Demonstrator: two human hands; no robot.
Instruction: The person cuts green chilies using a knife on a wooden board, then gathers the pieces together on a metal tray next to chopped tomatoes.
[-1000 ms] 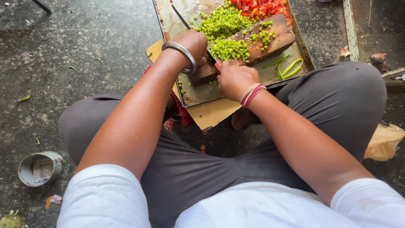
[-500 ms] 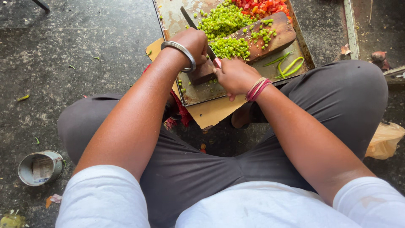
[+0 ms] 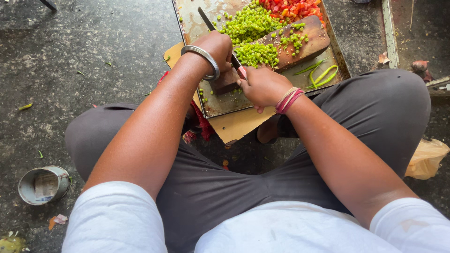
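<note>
Chillies, chopped fine and bright green, heap on our board in the tray; left hand grips the knife, right hand curls, fingertips pressed down.

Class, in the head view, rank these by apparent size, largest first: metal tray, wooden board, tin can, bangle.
1. Metal tray
2. Wooden board
3. Tin can and bangle: they look alike, and the can lies nearer the camera, so no ranking.
</note>
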